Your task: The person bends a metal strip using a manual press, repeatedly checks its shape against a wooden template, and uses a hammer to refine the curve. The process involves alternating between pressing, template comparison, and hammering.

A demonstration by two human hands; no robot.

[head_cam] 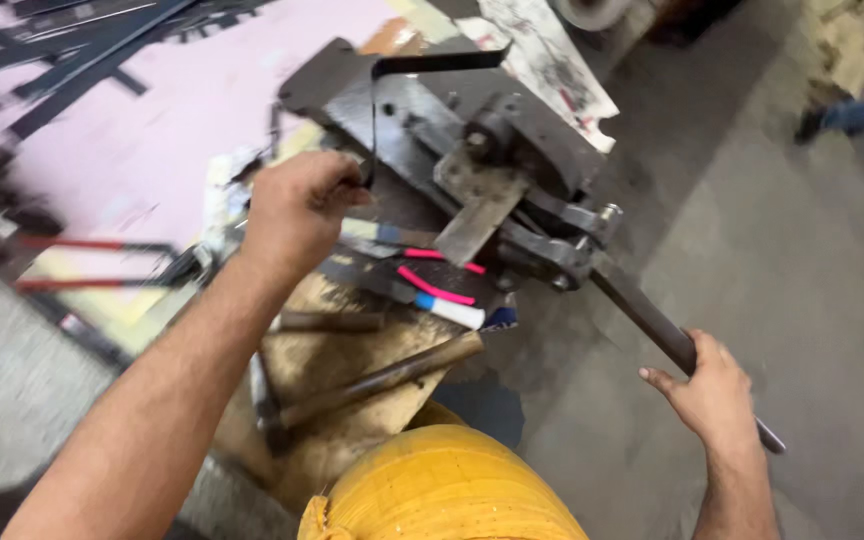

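Observation:
A heavy dark metal lever shear point(492, 150) is mounted at the edge of a worn wooden bench point(352, 440). My right hand point(717, 395) is wrapped around its long handle bar point(652, 320), which slopes down to the lower right. My left hand point(297, 210) grips a thin bent black metal strip point(422, 65) that runs up from my fist and turns right across the machine's top. A flat steel blade plate point(477, 215) hangs at the machine's front.
On the bench lie a hammer point(372, 385), a pink-handled tool point(437, 285) and red-handled cutters point(92, 265). Black metal strips point(82, 60) lie on a pink sheet point(182, 120) at the back. A yellow garment point(442, 485) is below. Another person's foot point(812, 125) stands far right on the concrete floor.

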